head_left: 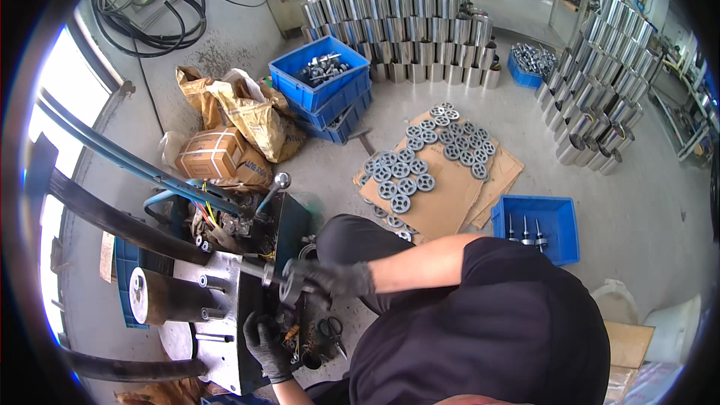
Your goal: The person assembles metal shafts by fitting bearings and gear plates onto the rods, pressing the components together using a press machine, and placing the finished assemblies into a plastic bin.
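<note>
My right hand (334, 279), in a dark glove, is closed around a dark grey wheel (291, 287). The wheel is seen nearly edge-on, beside a metal shaft (259, 271) with a collar at the face of a machine. My left hand (265, 346), also gloved, is at the near edge of the machine's pale metal plate (225, 330), fingers apart and partly bent. No held object shows in it. A thick metal cylinder (169, 296) and short studs stand out from the plate. Scissors (331, 331) lie among small tools beside my left hand.
Several grey spoked wheels (401, 202) lie on cardboard (442, 199) on the floor. A blue bin (574, 229) holds shafts with discs. Stacked blue crates (319, 90), brown bags (251, 116) and a carton (210, 154) stand beyond. Shiny metal cylinders (401, 4) form tall stacks.
</note>
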A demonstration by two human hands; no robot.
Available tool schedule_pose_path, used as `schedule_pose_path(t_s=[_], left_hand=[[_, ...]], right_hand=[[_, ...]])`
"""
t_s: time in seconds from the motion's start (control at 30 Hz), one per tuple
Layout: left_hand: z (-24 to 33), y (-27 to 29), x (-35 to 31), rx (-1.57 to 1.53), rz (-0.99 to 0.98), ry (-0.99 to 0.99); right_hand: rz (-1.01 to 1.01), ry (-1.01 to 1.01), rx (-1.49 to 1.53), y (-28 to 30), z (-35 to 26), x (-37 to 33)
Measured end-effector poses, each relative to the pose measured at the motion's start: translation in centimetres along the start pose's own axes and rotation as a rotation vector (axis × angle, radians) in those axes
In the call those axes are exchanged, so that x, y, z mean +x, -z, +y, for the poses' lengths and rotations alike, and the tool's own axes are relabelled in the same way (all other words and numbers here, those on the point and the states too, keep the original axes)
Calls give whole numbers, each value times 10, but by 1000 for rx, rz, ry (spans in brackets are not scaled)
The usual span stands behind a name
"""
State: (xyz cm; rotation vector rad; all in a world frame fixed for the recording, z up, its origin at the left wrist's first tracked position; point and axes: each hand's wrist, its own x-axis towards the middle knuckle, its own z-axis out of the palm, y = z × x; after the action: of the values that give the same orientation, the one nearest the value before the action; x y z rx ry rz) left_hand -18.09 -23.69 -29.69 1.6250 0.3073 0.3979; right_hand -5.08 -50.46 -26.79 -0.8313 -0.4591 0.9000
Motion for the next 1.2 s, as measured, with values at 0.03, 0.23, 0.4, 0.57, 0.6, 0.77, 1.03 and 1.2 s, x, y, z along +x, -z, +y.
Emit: schedule_pose_path(t_s=[0.03, 0.23, 0.4, 0.57, 0.6, 0.77, 1.03, 1.2], left_hand=[[0, 0, 1, 5, 6, -5], [-17, 5, 8, 160, -63, 13], [-28, 6, 14, 300, -185, 71], [-29, 6, -8, 407, -385, 23], [-28, 10, -20, 350, -376, 233], [-63, 4, -20, 408, -495, 358], [-56, -3, -9, 522, -517, 189], [-56, 2, -8, 607, -474, 280]], right_hand=[[-48, 111, 14, 12, -21, -16], [218, 42, -231, 109, -122, -133], [648, -251, -268, 249, -110, -269], [1342, -175, -345, 355, -43, -414], [1540, -180, -243, 362, -25, -442], [2174, -40, 103, 385, 66, -524], [1864, -1036, -475, 354, 102, -595], [1187, -1683, -1123, 319, 30, -617]])
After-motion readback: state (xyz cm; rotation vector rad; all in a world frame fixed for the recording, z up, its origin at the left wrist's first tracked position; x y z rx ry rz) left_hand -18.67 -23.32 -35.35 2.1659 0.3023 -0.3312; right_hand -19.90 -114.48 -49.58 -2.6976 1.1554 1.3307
